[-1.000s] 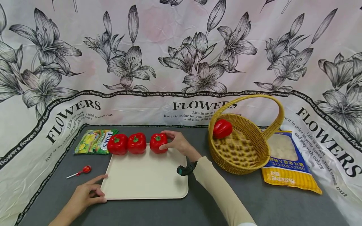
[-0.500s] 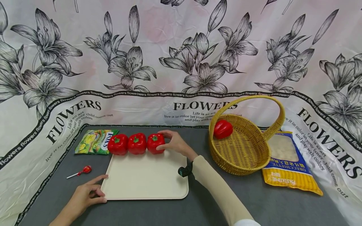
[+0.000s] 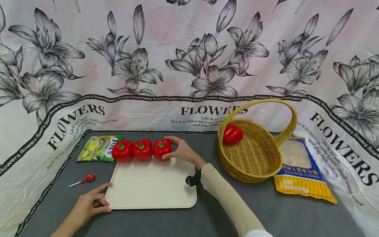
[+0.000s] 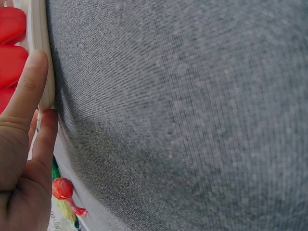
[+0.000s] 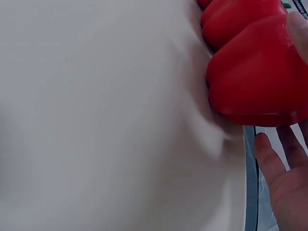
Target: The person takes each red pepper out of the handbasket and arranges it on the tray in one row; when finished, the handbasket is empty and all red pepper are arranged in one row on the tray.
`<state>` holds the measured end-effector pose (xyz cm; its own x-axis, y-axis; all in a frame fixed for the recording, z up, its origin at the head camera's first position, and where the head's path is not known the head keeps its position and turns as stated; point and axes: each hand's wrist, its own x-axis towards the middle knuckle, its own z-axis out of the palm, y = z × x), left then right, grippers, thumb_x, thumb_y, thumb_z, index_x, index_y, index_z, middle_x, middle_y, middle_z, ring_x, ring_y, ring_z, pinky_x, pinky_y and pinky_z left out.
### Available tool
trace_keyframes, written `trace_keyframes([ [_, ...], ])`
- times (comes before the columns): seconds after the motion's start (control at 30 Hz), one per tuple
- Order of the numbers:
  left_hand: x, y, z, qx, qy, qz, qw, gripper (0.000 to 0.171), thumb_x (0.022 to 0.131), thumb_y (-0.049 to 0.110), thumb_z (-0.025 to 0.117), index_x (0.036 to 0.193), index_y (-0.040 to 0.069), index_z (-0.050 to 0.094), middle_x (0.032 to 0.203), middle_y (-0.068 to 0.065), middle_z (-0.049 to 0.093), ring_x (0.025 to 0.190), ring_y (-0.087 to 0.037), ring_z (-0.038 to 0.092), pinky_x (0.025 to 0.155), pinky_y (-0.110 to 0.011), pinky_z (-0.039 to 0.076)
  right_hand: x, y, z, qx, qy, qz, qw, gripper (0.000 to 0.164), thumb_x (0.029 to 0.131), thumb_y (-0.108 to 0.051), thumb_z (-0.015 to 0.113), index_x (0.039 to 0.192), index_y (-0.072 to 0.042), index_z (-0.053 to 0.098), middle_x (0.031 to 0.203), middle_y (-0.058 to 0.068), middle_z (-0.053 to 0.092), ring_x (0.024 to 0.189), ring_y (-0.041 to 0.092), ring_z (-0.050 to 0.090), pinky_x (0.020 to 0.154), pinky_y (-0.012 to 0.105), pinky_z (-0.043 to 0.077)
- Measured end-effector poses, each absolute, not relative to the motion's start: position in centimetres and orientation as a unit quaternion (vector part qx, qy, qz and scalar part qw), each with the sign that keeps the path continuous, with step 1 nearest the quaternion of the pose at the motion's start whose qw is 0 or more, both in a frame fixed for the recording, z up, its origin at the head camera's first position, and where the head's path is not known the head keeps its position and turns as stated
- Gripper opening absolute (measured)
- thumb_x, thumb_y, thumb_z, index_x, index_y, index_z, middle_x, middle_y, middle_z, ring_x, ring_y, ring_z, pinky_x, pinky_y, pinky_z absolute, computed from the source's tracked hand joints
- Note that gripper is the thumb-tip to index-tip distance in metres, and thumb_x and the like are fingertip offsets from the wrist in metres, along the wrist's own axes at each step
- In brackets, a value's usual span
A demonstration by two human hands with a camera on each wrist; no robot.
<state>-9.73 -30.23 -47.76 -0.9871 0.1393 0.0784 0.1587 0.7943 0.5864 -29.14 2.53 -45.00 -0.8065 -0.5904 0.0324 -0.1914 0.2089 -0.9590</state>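
Observation:
A row of 3 red bell peppers stands along the far edge of a cream tray [image 3: 151,187]. My right hand [image 3: 183,150] holds the rightmost bell pepper [image 3: 160,148], thumb on its near side and fingers behind. Its neighbours, the middle bell pepper [image 3: 142,150] and the left bell pepper [image 3: 122,151], sit close beside it. In the right wrist view the held bell pepper [image 5: 260,77] rests at the tray's rim. At the tray's left edge, my left hand [image 3: 86,205] touches the side with extended fingertips; the left wrist view shows its thumb [image 4: 31,82] against the rim.
A yellow woven basket [image 3: 251,164] with a tall handle stands on the right, holding another red bell pepper [image 3: 232,134]. Behind it lies a pasta bag [image 3: 305,174]. A green-yellow candy packet [image 3: 97,148] and a red lollipop [image 3: 88,178] lie on the left of the grey table [image 3: 142,223].
My right hand has moved the rightmost bell pepper left, closing the gap to the middle one. During the last half second little differs. The left hand stays at the tray's edge.

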Motion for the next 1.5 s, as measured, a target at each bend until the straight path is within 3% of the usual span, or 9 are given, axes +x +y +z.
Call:
trace_keyframes([
  [0.27,-9.6,-30.4,-48.0,-0.093,-0.947,-0.305,0.034,0.033,0.056,0.016,0.089,0.062,0.029,0.059,0.123,-0.017,0.062,0.073,0.001,0.042,0.052,-0.019,0.036,-28.0,3.4,-43.9,-0.285,0.739,-0.587,0.169,0.073,0.079,-0.005,0.078,0.143,-0.01,0.042,0.146,0.009,0.042,0.137,0.024,0.034,0.107,0.045,0.035],
  [0.5,-9.4,-30.8,-48.2,-0.086,-0.953,-0.289,0.041,0.035,0.055,0.015,0.089,0.06,0.03,0.058,0.122,-0.016,0.062,0.073,0.001,0.042,0.053,-0.018,0.037,-25.7,6.1,-42.3,-0.318,0.751,-0.559,0.151,0.07,0.078,-0.007,0.08,0.139,-0.005,0.046,0.143,0.011,0.047,0.135,0.027,0.038,0.104,0.042,0.039],
  [0.8,-9.0,-30.7,-48.2,-0.083,-0.951,-0.296,0.028,0.035,0.056,0.014,0.089,0.061,0.03,0.058,0.123,-0.017,0.061,0.075,0.002,0.042,0.053,-0.018,0.037,-21.7,13.1,-40.2,-0.315,0.715,-0.611,0.128,0.051,0.082,-0.005,0.075,0.128,0.002,0.054,0.135,0.019,0.053,0.128,0.024,0.047,0.102,0.046,0.039],
  [0.97,-9.0,-30.6,-48.1,-0.059,-0.955,-0.288,-0.02,0.029,0.059,0.02,0.089,0.063,0.025,0.06,0.128,-0.016,0.058,0.079,-0.001,0.046,0.056,-0.018,0.038,-20.9,18.2,-39.0,-0.303,0.728,-0.607,0.098,0.036,0.088,-0.005,0.069,0.122,0.003,0.06,0.126,0.015,0.061,0.117,0.024,0.056,0.097,0.037,0.046],
  [1.1,-9.1,-30.6,-48.0,-0.053,-0.959,-0.277,-0.035,0.027,0.061,0.023,0.088,0.064,0.025,0.061,0.13,-0.014,0.058,0.089,-0.006,0.05,0.06,-0.018,0.042,-21.3,22.2,-37.7,-0.248,0.773,-0.575,0.104,0.034,0.093,-0.01,0.064,0.123,0.006,0.058,0.121,0.01,0.064,0.109,0.023,0.061,0.089,0.033,0.051],
  [1.2,-9.2,-30.6,-48.0,-0.055,-0.959,-0.276,-0.029,0.027,0.061,0.023,0.088,0.063,0.027,0.061,0.13,-0.014,0.058,0.091,-0.006,0.051,0.061,-0.017,0.044,-22.2,24.4,-37.0,-0.167,0.776,-0.598,0.114,0.04,0.095,-0.015,0.061,0.127,0.006,0.054,0.118,0.003,0.064,0.104,0.015,0.062,0.086,0.029,0.052],
  [1.4,-9.4,-30.4,-48.1,-0.084,-0.956,-0.282,0.012,0.031,0.058,0.021,0.089,0.062,0.029,0.059,0.126,-0.015,0.06,0.088,-0.002,0.048,0.058,-0.018,0.041,-24.6,27.1,-36.5,-0.025,0.695,-0.711,0.102,0.019,0.097,-0.012,0.058,0.115,-0.011,0.061,0.104,-0.01,0.063,0.095,0.005,0.062,0.085,0.023,0.052],
  [1.5,-9.3,-30.3,-48.2,-0.09,-0.952,-0.292,0.031,0.034,0.057,0.019,0.089,0.061,0.031,0.058,0.123,-0.015,0.061,0.084,0.001,0.045,0.056,-0.018,0.038,-25.8,27.5,-36.7,0.035,0.654,-0.749,0.101,0.022,0.096,-0.013,0.059,0.118,-0.014,0.056,0.104,-0.01,0.059,0.095,0.006,0.06,0.089,0.023,0.05],
])
